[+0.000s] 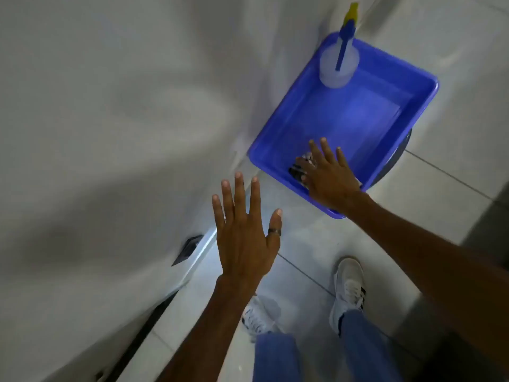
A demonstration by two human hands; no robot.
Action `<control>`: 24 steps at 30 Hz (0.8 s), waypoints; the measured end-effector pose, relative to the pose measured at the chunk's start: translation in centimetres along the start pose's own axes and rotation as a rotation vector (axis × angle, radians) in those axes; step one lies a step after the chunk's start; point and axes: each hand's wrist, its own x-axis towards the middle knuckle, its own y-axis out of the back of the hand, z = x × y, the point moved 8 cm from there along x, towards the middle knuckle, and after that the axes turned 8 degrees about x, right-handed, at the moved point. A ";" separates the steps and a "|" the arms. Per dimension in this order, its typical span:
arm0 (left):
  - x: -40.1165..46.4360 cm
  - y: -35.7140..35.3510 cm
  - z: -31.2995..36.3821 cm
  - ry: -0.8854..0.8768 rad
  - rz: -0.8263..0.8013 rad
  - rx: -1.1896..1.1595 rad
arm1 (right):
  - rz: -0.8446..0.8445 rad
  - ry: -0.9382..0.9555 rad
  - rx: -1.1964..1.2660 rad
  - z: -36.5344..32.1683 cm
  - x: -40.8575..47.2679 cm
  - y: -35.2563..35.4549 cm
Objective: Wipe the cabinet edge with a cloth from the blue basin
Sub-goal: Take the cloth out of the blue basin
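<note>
A blue basin (385, 86) sits on the tiled floor against the white cabinet (110, 133). A dark-and-white cloth (298, 168) lies in its near corner, mostly hidden under my right hand (327, 175), which reaches into the basin with fingers spread over the cloth. Whether the fingers touch it I cannot tell. My left hand (245, 238) hovers flat and open beside the cabinet's front edge (203, 246), holding nothing. A ring sits on its thumb.
A clear spray bottle (339, 62) with a blue-and-yellow trigger stands in the basin's far corner. My two white shoes (348, 290) stand on the grey floor tiles (440, 175) below. A dark recessed handle (188, 249) is set in the cabinet edge.
</note>
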 end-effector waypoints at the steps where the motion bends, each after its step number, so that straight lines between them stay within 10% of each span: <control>1: 0.2 -1.9 0.0 0.011 -0.030 -0.026 | -0.064 -0.069 0.018 1.3 0.8 -1.6; 10: -4.1 -8.8 -1.7 0.077 -0.144 -0.134 | 0.117 -0.134 0.180 0.3 1.5 0.0; 17: -8.6 -12.6 -4.7 0.028 -0.181 -0.103 | 0.338 0.200 0.599 -10.5 -3.9 -5.7; 24: -8.5 -22.3 -8.9 -0.194 -0.295 0.146 | 0.180 -0.631 1.907 -9.2 -4.1 -30.3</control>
